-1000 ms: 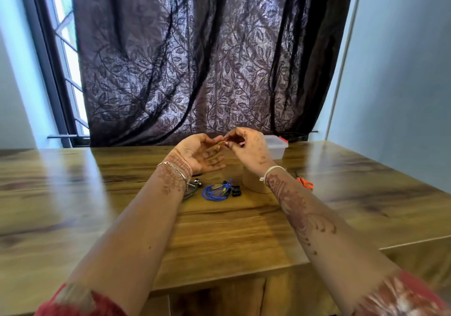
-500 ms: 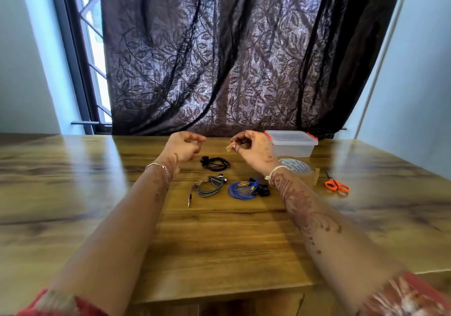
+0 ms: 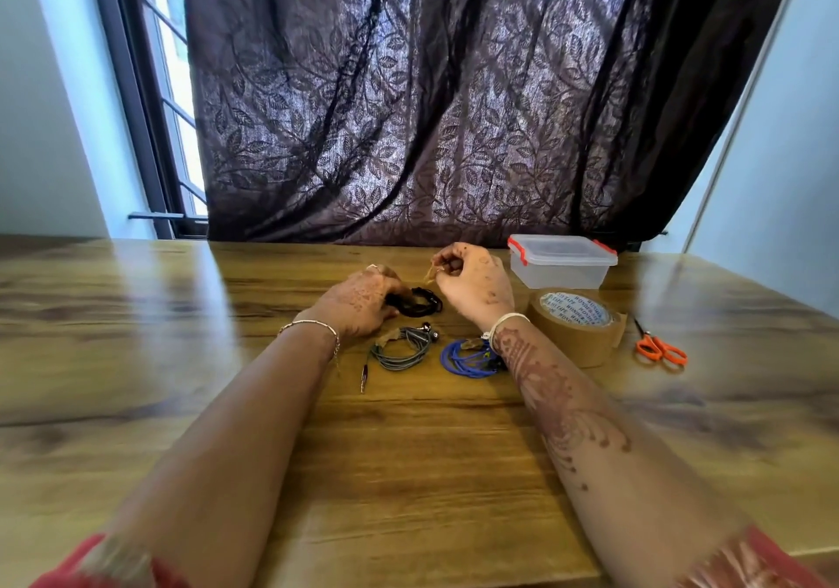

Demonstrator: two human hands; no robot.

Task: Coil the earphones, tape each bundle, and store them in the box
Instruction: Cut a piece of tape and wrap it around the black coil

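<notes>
Three coiled earphones lie on the wooden table (image 3: 181,406). My left hand (image 3: 358,299) rests on the black earphone coil (image 3: 422,304), fingers closed on its left side. Just right of it and a little above the table, my right hand (image 3: 472,281) pinches a small strip of brown tape (image 3: 428,273) between thumb and finger. A grey earphone coil (image 3: 402,351) with tape on it lies nearer me, its plug trailing left. The blue earphone coil (image 3: 470,358) lies beside it, partly hidden by my right wrist. The clear plastic box (image 3: 560,260) with red clips stands shut at the back right.
A roll of brown packing tape (image 3: 576,324) stands in front of the box. Orange-handled scissors (image 3: 660,349) lie to its right. A dark patterned curtain (image 3: 431,111) hangs behind the table's far edge, with a window (image 3: 168,88) at the left.
My hands parted from each other. My left hand dropped onto the black coil and took hold of it. My right hand kept the tape strip. The view shifted down and left.
</notes>
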